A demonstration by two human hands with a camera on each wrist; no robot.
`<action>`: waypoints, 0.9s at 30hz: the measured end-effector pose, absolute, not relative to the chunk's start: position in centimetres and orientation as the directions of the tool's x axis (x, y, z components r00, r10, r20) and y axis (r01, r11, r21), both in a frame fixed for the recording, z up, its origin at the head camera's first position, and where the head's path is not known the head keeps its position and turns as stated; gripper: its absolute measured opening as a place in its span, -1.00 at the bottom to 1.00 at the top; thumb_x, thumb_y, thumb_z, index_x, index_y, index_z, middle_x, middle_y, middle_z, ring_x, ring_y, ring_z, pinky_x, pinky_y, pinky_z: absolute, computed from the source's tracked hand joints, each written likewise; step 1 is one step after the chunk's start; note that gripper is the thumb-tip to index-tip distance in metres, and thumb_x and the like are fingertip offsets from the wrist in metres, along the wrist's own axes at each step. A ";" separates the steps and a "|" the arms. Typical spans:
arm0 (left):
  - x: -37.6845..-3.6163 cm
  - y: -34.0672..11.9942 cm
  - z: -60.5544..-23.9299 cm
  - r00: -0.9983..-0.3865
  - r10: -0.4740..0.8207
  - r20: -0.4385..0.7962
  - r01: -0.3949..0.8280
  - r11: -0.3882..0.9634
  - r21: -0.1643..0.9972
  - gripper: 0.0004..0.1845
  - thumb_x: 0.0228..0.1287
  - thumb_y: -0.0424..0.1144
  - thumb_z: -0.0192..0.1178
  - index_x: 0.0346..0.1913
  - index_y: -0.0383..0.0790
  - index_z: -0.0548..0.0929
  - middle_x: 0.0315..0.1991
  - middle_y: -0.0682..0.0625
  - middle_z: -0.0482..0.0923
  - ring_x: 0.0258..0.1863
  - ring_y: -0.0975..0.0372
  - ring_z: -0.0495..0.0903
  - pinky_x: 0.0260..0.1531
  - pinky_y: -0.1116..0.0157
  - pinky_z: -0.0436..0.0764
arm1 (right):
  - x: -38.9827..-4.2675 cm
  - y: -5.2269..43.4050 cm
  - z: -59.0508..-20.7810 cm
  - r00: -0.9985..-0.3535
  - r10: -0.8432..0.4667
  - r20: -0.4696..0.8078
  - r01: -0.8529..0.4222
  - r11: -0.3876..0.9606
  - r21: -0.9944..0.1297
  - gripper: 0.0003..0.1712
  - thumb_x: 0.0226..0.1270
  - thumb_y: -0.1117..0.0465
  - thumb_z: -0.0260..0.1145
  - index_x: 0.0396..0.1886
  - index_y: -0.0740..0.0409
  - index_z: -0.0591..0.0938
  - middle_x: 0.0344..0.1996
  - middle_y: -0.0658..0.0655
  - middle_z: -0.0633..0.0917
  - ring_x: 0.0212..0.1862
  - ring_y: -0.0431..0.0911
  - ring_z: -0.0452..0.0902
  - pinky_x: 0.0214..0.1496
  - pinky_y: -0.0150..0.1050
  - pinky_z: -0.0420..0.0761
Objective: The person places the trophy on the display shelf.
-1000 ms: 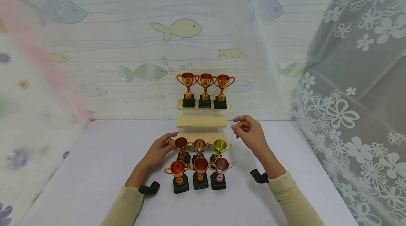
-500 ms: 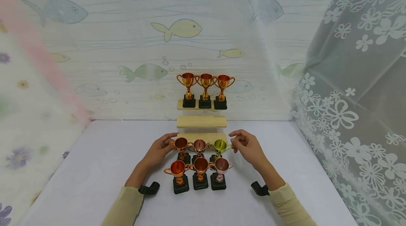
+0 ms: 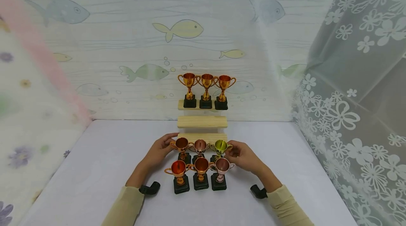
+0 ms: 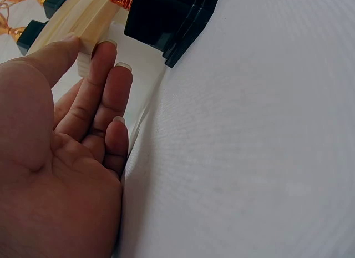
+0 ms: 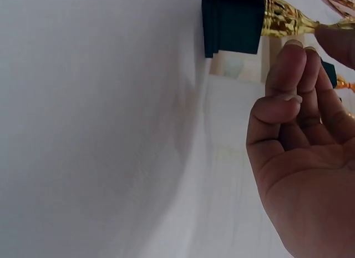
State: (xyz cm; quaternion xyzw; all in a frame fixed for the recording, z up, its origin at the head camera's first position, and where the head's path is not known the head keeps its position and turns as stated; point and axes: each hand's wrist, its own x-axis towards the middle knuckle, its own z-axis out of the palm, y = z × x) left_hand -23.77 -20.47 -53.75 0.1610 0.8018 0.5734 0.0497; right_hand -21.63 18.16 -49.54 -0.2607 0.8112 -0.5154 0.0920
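Observation:
In the head view my right hand [image 3: 242, 155] is at the yellow-gold trophy cup [image 3: 220, 146], right end of the rear table row. The right wrist view shows thumb and fingertips closing on its narrow gold stem [image 5: 283, 18], above the dark base [image 5: 238, 22]. My left hand [image 3: 158, 150] pinches the end of the lowest wooden shelf board [image 4: 100, 19], thumb on top and fingers below. Beside the left fingers stand a copper trophy [image 3: 182, 144] and, to its right, a rose trophy [image 3: 200, 145]. All stand upright.
Nearer the wearer is a row of orange [image 3: 178, 168], copper [image 3: 201, 166] and pink [image 3: 222, 165] trophies. Behind rises a stepped stand with a bare middle board [image 3: 202, 121]; three gold trophies [image 3: 207, 81] stand on its top board. Patterned curtains [image 3: 203, 53] enclose the white table [image 3: 104, 169].
My right hand has come down and to the left, from beside the middle board to the yellow-gold trophy. The left hand stays at the lowest board's end.

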 end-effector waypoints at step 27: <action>-23.7 -20.5 -53.8 -0.950 0.301 0.081 0.175 0.298 0.939 -0.47 0.63 -0.17 0.20 0.55 -0.07 0.42 0.01 -0.02 0.76 0.08 0.18 0.70 0.29 0.16 0.49 | -21.1 16.1 -50.3 -0.859 -0.480 0.179 -0.356 0.308 -0.882 -0.65 0.32 0.31 0.53 0.05 0.32 0.70 -0.25 0.09 0.76 -0.22 -0.15 0.63 -0.10 -0.27 0.65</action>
